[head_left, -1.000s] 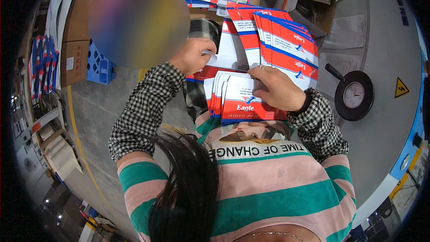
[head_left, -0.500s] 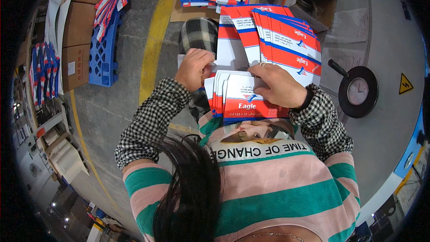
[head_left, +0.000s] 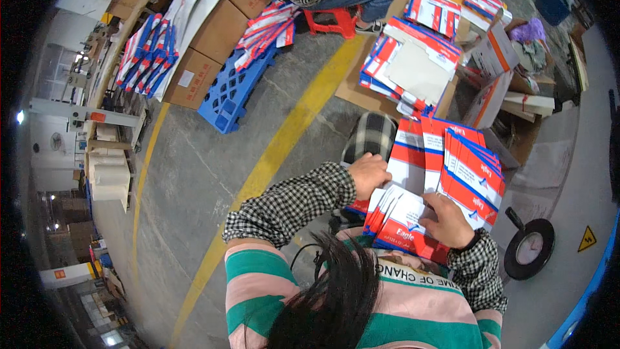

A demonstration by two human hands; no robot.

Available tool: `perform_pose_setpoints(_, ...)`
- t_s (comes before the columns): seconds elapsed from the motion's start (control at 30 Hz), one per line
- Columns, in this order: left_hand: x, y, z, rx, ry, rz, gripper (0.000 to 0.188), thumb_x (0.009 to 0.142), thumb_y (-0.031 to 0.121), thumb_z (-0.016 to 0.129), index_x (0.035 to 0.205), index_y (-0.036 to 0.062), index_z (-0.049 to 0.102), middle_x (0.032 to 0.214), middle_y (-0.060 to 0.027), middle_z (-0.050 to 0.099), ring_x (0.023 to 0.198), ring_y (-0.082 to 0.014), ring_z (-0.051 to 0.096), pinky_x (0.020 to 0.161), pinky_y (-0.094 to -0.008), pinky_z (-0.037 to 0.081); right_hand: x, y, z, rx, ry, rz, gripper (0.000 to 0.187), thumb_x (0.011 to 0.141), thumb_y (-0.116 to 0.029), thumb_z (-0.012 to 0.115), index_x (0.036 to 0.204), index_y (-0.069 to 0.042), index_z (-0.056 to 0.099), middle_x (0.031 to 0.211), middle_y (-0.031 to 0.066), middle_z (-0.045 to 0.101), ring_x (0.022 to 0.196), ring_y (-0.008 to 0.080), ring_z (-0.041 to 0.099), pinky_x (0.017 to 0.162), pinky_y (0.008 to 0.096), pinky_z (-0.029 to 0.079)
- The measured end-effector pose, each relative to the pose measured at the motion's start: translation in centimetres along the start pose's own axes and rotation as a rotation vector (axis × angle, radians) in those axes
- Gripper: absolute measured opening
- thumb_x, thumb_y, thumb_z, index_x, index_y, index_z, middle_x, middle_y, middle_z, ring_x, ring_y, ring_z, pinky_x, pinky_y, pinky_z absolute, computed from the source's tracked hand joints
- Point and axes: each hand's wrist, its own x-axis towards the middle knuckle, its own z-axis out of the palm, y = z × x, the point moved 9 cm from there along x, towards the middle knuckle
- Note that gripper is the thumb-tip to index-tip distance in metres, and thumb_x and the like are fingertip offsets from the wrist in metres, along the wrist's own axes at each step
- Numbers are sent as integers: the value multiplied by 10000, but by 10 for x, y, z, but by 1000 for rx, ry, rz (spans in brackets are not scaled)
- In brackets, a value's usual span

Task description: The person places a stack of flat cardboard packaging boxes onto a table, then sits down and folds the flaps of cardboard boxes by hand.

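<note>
On my lap lies a small fanned stack of red, white and blue printed flat cartons (head_left: 402, 220), overlapping one another. My right hand (head_left: 451, 222) grips the stack at its right side, thumb and fingers bent over the top carton. Against the upper left corner of the stack is my left hand (head_left: 369, 174), its fingers curled and closed; what they pinch is hidden. Just beyond my right hand, more flat cartons of the same print (head_left: 470, 168) spread in a fan. A longer printed sheet (head_left: 408, 155) lies to the left of that fan.
Farther off, a pile of printed cartons (head_left: 413, 68) lies on brown cardboard. A black round dial with a handle (head_left: 529, 249) sits on the grey machine surface at right. At left are a blue pallet (head_left: 226, 106) and brown boxes (head_left: 194, 77). Another person sits on a red stool (head_left: 332, 22).
The view has swung left, so my hands and the cartons appear farther right and lower. The seated person has come into sight. Both hands stay at the same stack.
</note>
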Motion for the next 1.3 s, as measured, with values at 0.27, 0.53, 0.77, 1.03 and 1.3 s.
perform_pose_setpoints(0.27, 2, -3, 2, -43, -119, -35, 159, 704, 223, 596, 776, 81, 606, 818, -67, 535, 878, -242, 470, 743, -371, 344, 2, 2, -3, -45, 20, -35, 410, 664, -52, 676, 1033, 16, 512, 889, 193, 563, 824, 332, 566, 704, 360, 459)
perform_pose_setpoints(0.53, -4, -13, -3, -256, -13, -164, 188, 688, 110, 623, 838, 16, 557, 801, -131, 569, 826, -329, 547, 702, -370, 437, 3, 4, -4, -1, 13, 1, 408, 662, -63, 667, 1033, 22, 521, 904, 193, 564, 877, 346, 545, 763, 389, 438)
perform_pose_setpoints(0.77, -11, -53, 45, -311, -288, -286, 283, 684, 210, 667, 859, -10, 632, 837, -189, 634, 762, -302, 609, 659, -360, 475, 1, 1, -1, -15, 10, -44, 415, 683, -78, 659, 1059, 30, 520, 921, 200, 571, 884, 347, 549, 768, 393, 438)
perform_pose_setpoints(1.03, -44, -34, 39, -936, -210, -500, 208, 636, 117, 635, 809, 11, 678, 766, -92, 667, 683, -148, 606, 658, -276, 468, 2, 7, -1, 25, 8, -23, 400, 683, -83, 659, 1046, 16, 523, 929, 203, 570, 893, 353, 547, 773, 396, 441)
perform_pose_setpoints(1.3, -46, -7, 14, -555, -72, -26, 179, 748, 53, 604, 908, -13, 651, 977, -69, 641, 788, -107, 589, 692, -283, 474, 1, 2, -5, 23, 29, -60, 364, 684, -88, 653, 1006, 24, 525, 906, 198, 570, 868, 350, 553, 755, 393, 447)
